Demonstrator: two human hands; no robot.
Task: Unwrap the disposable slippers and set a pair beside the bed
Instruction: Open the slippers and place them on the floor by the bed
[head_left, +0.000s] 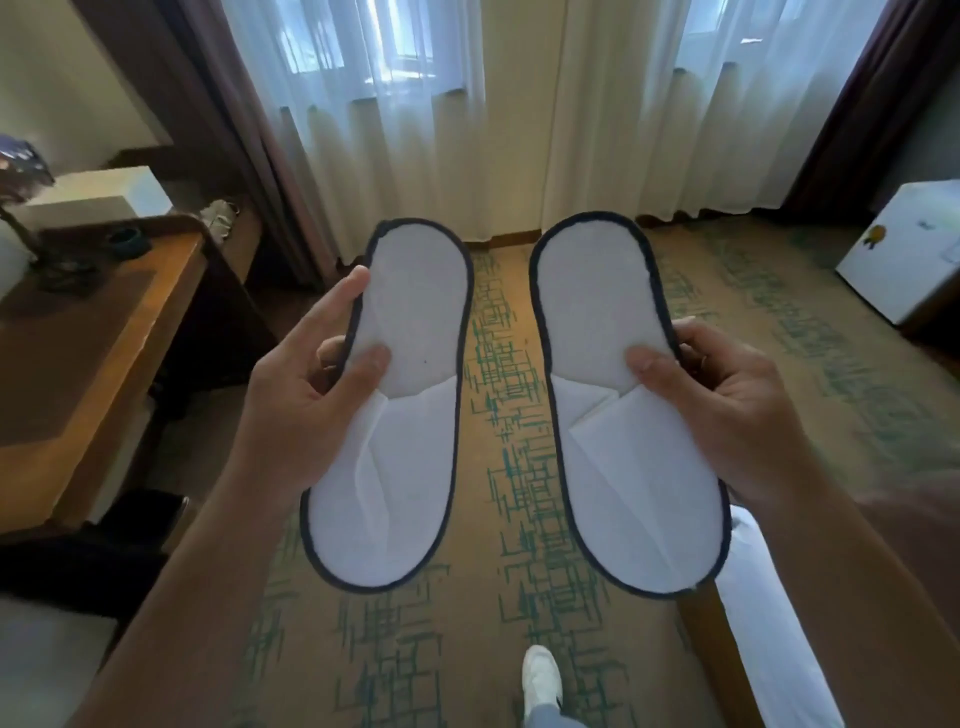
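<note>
A patterned carpet (519, 364) is being looked down on, with the bed edge (769, 623) at lower right. Above it, two white slippers (dark-trimmed, unwrapped) are being held apart: the left slipper (405, 415) in the left hand (306, 405), the right slipper (618, 415) in the right hand (727, 400), each grip closed with the thumb on top.

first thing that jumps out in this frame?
Two white slippers with dark trim, held up side by side mid-frame: the left slipper in the left hand, the right slipper in the right hand, thumbs pressed on the insoles. No wrapper shows on either. Below them lies the patterned carpet, with sheer curtains glowing behind and a strip of white bedding at lower right.
</note>
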